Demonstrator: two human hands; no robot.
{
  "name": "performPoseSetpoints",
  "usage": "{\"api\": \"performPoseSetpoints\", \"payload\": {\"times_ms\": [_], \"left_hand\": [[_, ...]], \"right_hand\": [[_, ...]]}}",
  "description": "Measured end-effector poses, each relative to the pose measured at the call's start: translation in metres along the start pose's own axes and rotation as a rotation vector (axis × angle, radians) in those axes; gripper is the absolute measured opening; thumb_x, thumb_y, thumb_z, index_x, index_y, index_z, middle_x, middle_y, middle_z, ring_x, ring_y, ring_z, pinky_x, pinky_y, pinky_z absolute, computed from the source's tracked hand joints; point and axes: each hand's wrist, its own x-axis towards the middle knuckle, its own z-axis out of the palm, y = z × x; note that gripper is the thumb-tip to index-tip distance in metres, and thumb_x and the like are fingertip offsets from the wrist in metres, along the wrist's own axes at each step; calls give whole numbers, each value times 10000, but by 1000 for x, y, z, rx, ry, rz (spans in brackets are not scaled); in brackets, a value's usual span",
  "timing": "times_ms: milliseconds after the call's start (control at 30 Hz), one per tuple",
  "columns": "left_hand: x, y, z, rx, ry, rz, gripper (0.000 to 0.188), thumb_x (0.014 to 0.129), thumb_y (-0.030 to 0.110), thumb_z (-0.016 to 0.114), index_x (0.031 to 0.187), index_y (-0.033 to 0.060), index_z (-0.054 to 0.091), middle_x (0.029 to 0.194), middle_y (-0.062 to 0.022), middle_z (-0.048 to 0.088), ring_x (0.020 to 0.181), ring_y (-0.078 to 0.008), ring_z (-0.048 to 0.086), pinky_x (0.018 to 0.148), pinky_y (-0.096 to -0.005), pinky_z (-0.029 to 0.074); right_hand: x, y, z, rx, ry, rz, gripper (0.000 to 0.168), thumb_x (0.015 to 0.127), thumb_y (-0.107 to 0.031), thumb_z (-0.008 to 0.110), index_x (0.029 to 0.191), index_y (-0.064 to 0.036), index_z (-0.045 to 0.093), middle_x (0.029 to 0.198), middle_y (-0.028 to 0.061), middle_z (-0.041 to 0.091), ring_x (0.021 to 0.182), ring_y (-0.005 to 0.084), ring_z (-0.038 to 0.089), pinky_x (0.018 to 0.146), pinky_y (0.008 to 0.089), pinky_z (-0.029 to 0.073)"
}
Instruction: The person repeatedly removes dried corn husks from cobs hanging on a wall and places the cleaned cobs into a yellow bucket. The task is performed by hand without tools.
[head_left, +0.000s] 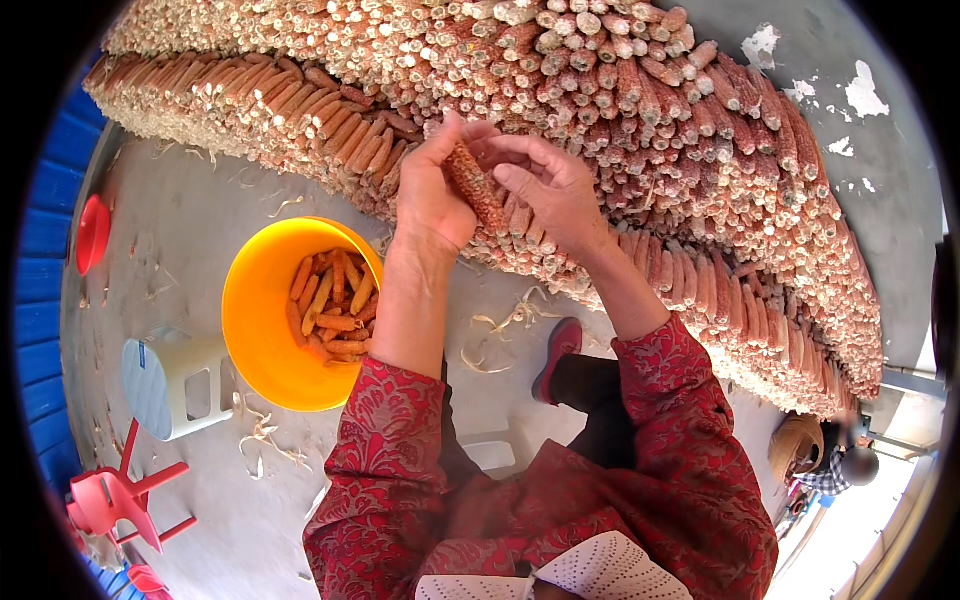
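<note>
Between my hands, in front of the stacked corn cobs (645, 142), is a reddish corn cob (474, 184), tilted with its lower end to the right. My left hand (435, 184) holds it along its side, the thumb near its upper end. Close to the cob's right side, my right hand (551, 184) has its fingers curled and apart; whether its fingertips touch the cob is unclear. A yellow bucket (259, 300) stands on the floor below my left hand, with orange corn cobs (337, 300) inside it.
Left of the bucket are a pale plastic stool (176, 386), an overturned red stool (124, 495) and a red basin (93, 235). Dry husks (517, 315) lie on the floor. Another person (832, 469) is at the far right, near a brown sack-like object.
</note>
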Motion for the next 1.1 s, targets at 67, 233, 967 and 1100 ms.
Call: {"api": "performPoseSetpoints", "payload": {"times_ms": [67,233,967,1100], "left_hand": [[1,-15,7,44,-28,7,383,932,373,534,1023,7,605,1017,-130,619,960,-277,579,837,-417,468],[-12,-22,28,206,-85,-77,579,916,433,549,1277,-10,456,1122,-173,560,1056,-296,528,924,-419,424],[1,2,-1,64,113,94,280,923,201,552,1085,-27,537,1075,-147,605,970,-246,596,841,-368,503],[3,1,4,71,116,87,280,922,194,550,1087,-31,536,1061,-146,607,967,-248,596,835,-365,503]], "right_hand": [[3,12,-2,-56,-27,-143,352,829,-76,670,1161,3,582,1000,52,636,886,91,583,763,225,483],[-8,3,-22,16,11,83,370,809,-57,675,1157,14,568,975,48,620,865,103,578,754,225,475],[-41,196,-150,-1468,-293,-383,234,697,6,580,919,-68,586,1019,92,540,1053,285,505,829,390,461],[-42,203,-161,-1222,-246,-249,235,655,30,620,864,-74,593,1051,88,553,1020,306,511,808,407,457]]}}
